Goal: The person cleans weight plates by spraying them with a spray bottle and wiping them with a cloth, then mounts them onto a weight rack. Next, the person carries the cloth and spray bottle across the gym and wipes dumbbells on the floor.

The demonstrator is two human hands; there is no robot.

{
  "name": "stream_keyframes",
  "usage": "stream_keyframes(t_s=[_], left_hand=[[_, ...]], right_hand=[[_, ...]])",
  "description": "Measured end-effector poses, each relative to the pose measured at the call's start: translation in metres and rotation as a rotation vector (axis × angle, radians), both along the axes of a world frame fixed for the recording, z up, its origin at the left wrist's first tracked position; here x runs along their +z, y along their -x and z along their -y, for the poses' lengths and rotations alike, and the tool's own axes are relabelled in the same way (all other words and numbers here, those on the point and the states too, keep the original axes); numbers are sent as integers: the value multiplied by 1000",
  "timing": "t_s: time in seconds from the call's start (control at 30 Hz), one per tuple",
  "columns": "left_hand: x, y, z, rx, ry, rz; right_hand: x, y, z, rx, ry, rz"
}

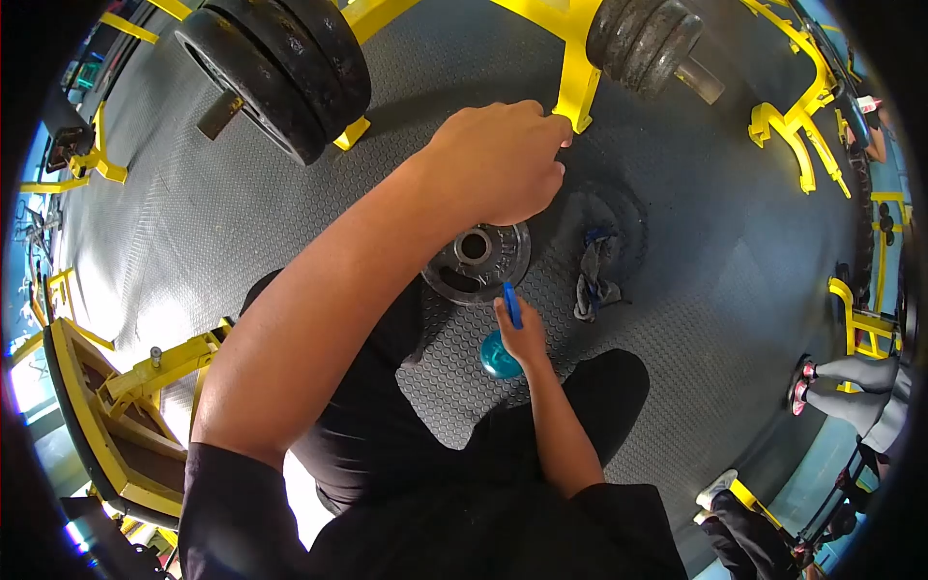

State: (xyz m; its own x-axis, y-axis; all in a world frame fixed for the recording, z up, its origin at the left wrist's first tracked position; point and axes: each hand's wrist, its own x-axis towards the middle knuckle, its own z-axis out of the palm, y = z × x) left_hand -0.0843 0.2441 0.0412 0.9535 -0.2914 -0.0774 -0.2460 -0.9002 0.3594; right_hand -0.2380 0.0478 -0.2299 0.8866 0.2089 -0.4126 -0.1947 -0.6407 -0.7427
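Observation:
A spray bottle (pixel 501 356) with a teal body and blue trigger head is held by my right hand (pixel 523 333), its fingers wrapped around the neck. Just beyond it, a round metal weight plate (pixel 503 263) lies on the rubber floor, partly covered from view by my other arm. My left hand (pixel 507 159) is raised above the far side of the plate, back of the hand up and fingers curled in. Anything inside those fingers is hidden. A crumpled grey rag (pixel 596 275) with blue bits lies right of the plate, apart from both hands.
Yellow rack legs (pixel 577 82) stand ahead, with stacked black plates (pixel 280 68) at left and smaller plates (pixel 643 43) at right. A yellow-framed machine (pixel 121 425) is close on the left. Other people (pixel 855 387) are at the right edge.

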Motion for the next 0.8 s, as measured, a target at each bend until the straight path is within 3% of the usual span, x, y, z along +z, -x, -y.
stream_keyframes(t_s=[0.03,0.23,0.47,0.53,0.8], left_hand=[[0,0,0,4,-2,-12],[-4,-2,1,-2,23,-4],[-7,-4,1,-28,55,-13],[-5,-4,1,-24,53,-16],[-3,-3,-1,-22,50,-59]], right_hand=[[3,-1,0,51,143,-6],[-8,15,2,-5,75,116],[-4,17,3,116,197,32],[-11,22,0,23,118,230],[-9,20,1,151,167,181]])
